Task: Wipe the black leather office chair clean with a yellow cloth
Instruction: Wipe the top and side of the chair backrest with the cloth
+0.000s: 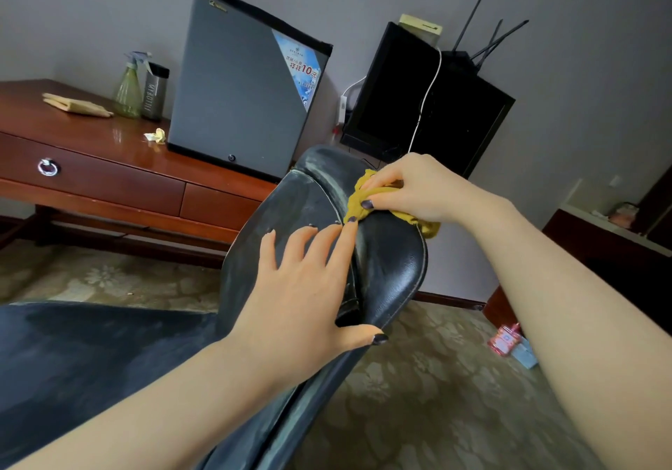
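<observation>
We see the left hand (305,287) laid flat on the chair (392,262). Its fingers are straight and spread wide, the tips pressing the leather near a seam, and the thumb is stretched out along the chair's lower edge. It grips nothing.

Just past its fingertips the right hand (418,193) bunches the cloth (355,205). Thumb and curled fingers pinch it tight, and the wad presses on the chair's top curve, right at the seam. A tail of the cloth hangs out under the heel of the right hand, over the chair's far edge. The left index tip is touching or almost touching the cloth; we cannot tell which. The leather around the left hand looks dull and streaked grey, and it is glossier below the right hand.

Beyond the left hand's fingers a grey fridge (240,98) stands on a red-brown desk (109,178). Out to that hand's little-finger side, a green spray bottle (128,91) and a dark flask (154,93) stand side by side just beside the fridge, and a folded rag (76,105) lies further out still. Beyond the right hand we see a black screen (418,105) by the wall, with a router (458,58) and its aerials behind it. Under both forearms lies patterned carpet (436,397).
</observation>
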